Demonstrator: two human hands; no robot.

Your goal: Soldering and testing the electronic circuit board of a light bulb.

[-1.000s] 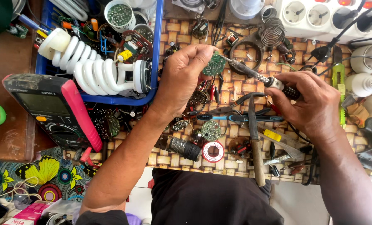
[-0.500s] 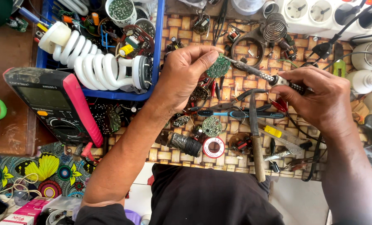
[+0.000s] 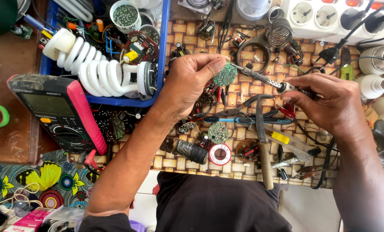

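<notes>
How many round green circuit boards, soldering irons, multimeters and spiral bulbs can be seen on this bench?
Round green circuit boards: 2, one held in the left hand, one on the mat
Soldering irons: 1, held in the right hand
Multimeters: 1
Spiral bulbs: 1, in the blue tray
Total: 5

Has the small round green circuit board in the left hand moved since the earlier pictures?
No. The round green circuit board in the left hand sits just right of the blue tray, as before, with the soldering iron tip at it.
</notes>
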